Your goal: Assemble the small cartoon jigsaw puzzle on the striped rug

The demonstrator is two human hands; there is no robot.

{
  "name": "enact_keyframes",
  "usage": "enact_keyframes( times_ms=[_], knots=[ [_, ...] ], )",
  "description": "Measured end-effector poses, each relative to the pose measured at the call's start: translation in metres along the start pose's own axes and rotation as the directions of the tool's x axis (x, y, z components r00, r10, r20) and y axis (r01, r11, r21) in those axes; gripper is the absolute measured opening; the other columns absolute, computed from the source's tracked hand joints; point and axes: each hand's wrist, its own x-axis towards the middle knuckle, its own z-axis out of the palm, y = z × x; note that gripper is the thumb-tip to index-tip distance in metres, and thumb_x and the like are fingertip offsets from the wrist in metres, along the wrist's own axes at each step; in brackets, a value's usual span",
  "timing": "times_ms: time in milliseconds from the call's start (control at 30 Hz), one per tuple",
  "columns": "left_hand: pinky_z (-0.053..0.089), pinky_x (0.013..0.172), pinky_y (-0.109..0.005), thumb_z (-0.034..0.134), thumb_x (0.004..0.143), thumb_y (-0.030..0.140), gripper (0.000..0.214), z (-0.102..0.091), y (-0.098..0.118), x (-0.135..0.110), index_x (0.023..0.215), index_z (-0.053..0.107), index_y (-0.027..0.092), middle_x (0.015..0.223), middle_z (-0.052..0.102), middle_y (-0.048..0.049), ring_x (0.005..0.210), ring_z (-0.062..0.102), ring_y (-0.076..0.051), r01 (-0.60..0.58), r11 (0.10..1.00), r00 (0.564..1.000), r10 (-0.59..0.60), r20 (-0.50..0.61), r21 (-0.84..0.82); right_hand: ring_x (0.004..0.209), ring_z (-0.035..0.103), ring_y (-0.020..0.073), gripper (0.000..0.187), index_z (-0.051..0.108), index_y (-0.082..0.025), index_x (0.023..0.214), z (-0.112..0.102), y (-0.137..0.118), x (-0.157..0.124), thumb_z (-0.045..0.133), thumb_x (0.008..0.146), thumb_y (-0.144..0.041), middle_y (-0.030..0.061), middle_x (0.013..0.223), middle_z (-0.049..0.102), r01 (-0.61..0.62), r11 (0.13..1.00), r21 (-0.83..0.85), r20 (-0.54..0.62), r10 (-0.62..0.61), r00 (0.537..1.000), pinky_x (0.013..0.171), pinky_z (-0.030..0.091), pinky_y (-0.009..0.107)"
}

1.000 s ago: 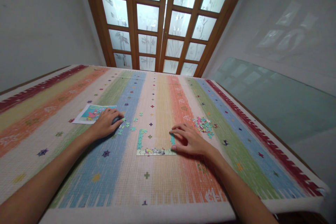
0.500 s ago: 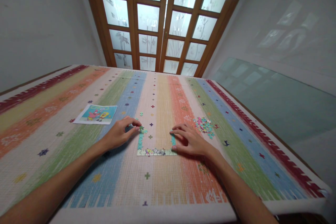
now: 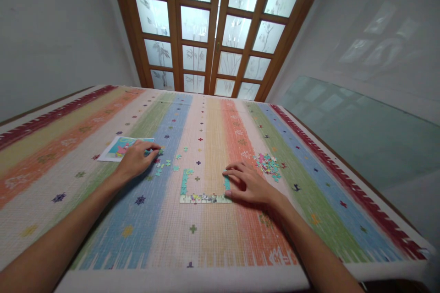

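A partly built jigsaw frame (image 3: pixel 202 198) lies mid-table, with a bottom strip and a teal left column (image 3: pixel 184 181). My right hand (image 3: pixel 249 185) rests flat at its right side, fingers spread, fingertips on the short right edge pieces. My left hand (image 3: pixel 135 159) is further left, over the corner of a cartoon reference picture (image 3: pixel 115 149). Its thumb and fingers pinch at a small teal piece among a few scattered teal pieces (image 3: pixel 165 163). A pile of loose coloured pieces (image 3: pixel 267 164) lies just beyond my right hand.
The table wears a striped cloth (image 3: pixel 213 247) in green, blue, cream and orange bands. A wooden door with frosted panes (image 3: pixel 209 32) stands behind it. A glass-topped surface (image 3: pixel 360 128) runs along the right, close to the table's red edge.
My left hand was at the scattered pieces, reached right to the top of the frame's left column, and has drawn back left to those pieces. My right hand has stayed put.
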Motion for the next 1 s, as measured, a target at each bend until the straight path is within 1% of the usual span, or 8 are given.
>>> enact_keyframes(
  times_ms=[100,200,267,400,467,600,867,1000],
  knots=[
    [0.050,0.093,-0.052,0.051,0.092,0.036,0.028,0.005,-0.008,0.000,0.092,0.074,0.022,0.094,0.073,-0.0120,0.096,0.064,-0.033,0.003,0.998,1.000,-0.004,0.008,0.065,0.125,0.055,0.0316,0.049,0.067,-0.024,0.131,0.000,0.001,0.000,0.075,0.089,-0.047,0.0125,0.133,0.063,0.005,1.000,-0.007,0.003,-0.005,1.000,0.109,0.046,0.052],
    [0.050,0.094,-0.051,0.049,0.092,0.037,0.030,0.005,-0.008,0.001,0.093,0.075,0.022,0.095,0.072,-0.0124,0.097,0.063,-0.033,-0.027,0.996,1.000,0.026,0.015,0.079,0.125,0.055,0.0321,0.049,0.067,-0.025,0.131,0.000,0.001,0.000,0.074,0.089,-0.047,0.0120,0.134,0.063,0.001,1.000,-0.015,0.005,-0.001,1.000,0.108,0.047,0.053],
    [0.050,0.094,-0.049,0.049,0.093,0.038,0.032,0.002,-0.004,0.001,0.097,0.075,0.022,0.098,0.071,-0.0114,0.099,0.062,-0.032,-0.059,0.997,0.998,0.057,0.023,0.059,0.125,0.055,0.0320,0.049,0.068,-0.025,0.131,-0.001,0.001,0.000,0.074,0.089,-0.047,0.0122,0.134,0.063,0.002,1.000,-0.012,0.007,-0.002,1.000,0.108,0.047,0.053],
    [0.049,0.097,-0.045,0.050,0.092,0.041,0.034,-0.002,0.009,-0.002,0.100,0.077,0.022,0.103,0.070,-0.0100,0.100,0.062,-0.029,-0.150,0.988,0.983,0.152,0.101,-0.022,0.125,0.055,0.0312,0.049,0.068,-0.024,0.131,-0.002,0.000,0.000,0.074,0.089,-0.048,0.0123,0.134,0.063,0.000,1.000,-0.002,0.011,0.000,1.000,0.109,0.046,0.052],
    [0.049,0.098,-0.045,0.052,0.091,0.042,0.033,-0.002,0.015,-0.003,0.100,0.077,0.021,0.104,0.069,-0.0094,0.101,0.061,-0.028,-0.171,0.985,0.976,0.173,0.130,-0.028,0.125,0.055,0.0310,0.049,0.068,-0.023,0.131,-0.001,0.000,0.000,0.075,0.089,-0.048,0.0121,0.134,0.063,-0.002,1.000,-0.002,0.009,0.002,1.000,0.109,0.046,0.052],
    [0.047,0.099,-0.044,0.056,0.088,0.046,0.032,0.002,0.020,-0.004,0.096,0.075,0.021,0.105,0.068,-0.0086,0.104,0.060,-0.029,-0.177,0.984,0.972,0.179,0.150,-0.026,0.125,0.055,0.0307,0.049,0.068,-0.025,0.131,0.000,0.001,0.000,0.075,0.089,-0.047,0.0115,0.134,0.063,0.001,1.000,-0.010,0.005,-0.001,1.000,0.109,0.047,0.051],
    [0.048,0.096,-0.045,0.053,0.091,0.047,0.032,0.006,0.021,-0.004,0.096,0.069,0.020,0.106,0.067,-0.0100,0.100,0.059,-0.028,-0.166,0.986,0.973,0.169,0.158,-0.028,0.124,0.056,0.0316,0.049,0.068,-0.026,0.131,0.000,0.002,0.000,0.075,0.089,-0.048,0.0114,0.133,0.063,0.010,1.000,-0.012,0.007,-0.010,1.000,0.108,0.047,0.052],
    [0.047,0.098,-0.047,0.050,0.094,0.047,0.035,0.009,0.023,0.000,0.103,0.070,0.019,0.111,0.069,-0.0109,0.102,0.060,-0.029,-0.160,0.987,0.979,0.161,0.128,-0.020,0.124,0.055,0.0310,0.050,0.068,-0.023,0.130,0.001,0.003,0.000,0.075,0.088,-0.049,0.0122,0.133,0.063,0.009,1.000,-0.006,-0.004,-0.009,1.000,0.109,0.046,0.051]
  ],
)
